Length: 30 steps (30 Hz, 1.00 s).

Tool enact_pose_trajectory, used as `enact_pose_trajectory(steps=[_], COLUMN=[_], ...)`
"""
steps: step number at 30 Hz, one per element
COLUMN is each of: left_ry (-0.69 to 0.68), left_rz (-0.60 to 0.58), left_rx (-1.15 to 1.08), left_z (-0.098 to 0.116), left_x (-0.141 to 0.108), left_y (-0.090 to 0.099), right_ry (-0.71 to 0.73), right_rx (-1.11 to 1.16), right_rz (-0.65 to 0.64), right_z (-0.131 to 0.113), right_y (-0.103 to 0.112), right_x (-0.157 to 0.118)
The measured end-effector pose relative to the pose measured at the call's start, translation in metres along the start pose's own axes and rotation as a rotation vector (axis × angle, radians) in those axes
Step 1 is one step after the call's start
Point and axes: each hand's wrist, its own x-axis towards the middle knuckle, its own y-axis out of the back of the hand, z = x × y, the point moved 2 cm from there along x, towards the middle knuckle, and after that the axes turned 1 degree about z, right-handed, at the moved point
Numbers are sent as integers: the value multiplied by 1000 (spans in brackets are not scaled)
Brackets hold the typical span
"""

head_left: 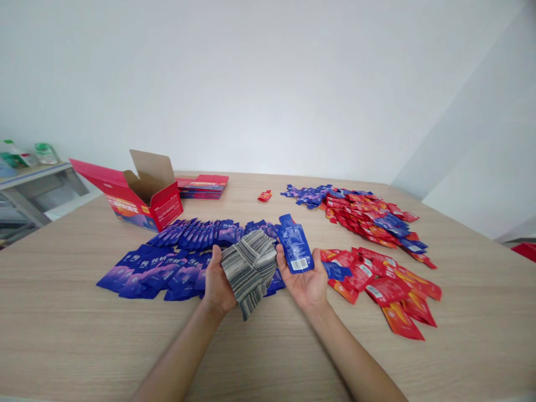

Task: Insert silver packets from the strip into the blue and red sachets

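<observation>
My left hand (218, 283) is closed around a folded grey striped cloth (251, 267), with its thumb on the near side. In my right hand (307, 285) a blue spouted pouch (295, 245) stands upright, its printed back and white barcode facing me. Thumb and fingers hold the pouch by its lower part. Just behind the cloth, rows of overlapping blue-purple pouches (153, 271) lie on the table. Beside my right hand, another blue pouch (336, 271) rests against several red pouches (389, 287).
An open red carton (167, 206) stands at the back left, flaps up. Next to it lies a stack of flat red cartons (205, 187). A mixed heap of red and blue pouches (364, 215) covers the back right. One small red pouch (264, 196) lies alone near the wall.
</observation>
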Motion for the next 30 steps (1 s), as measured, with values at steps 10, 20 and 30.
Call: enact_pose_trajectory(steps=[10, 20, 30], left_ry=[33, 41, 41], left_rz=[-65, -104, -110], left_rx=[5, 32, 32], left_z=[-3, -2, -3], left_x=[-2, -4, -3], left_y=[-2, -2, -5], right_ry=[-35, -21, -17], right_rx=[-4, -20, 0], right_rz=[-59, -124, -169], right_z=[-1, 0, -1], right_y=[-4, -4, -5], right_x=[-4, -5, -6])
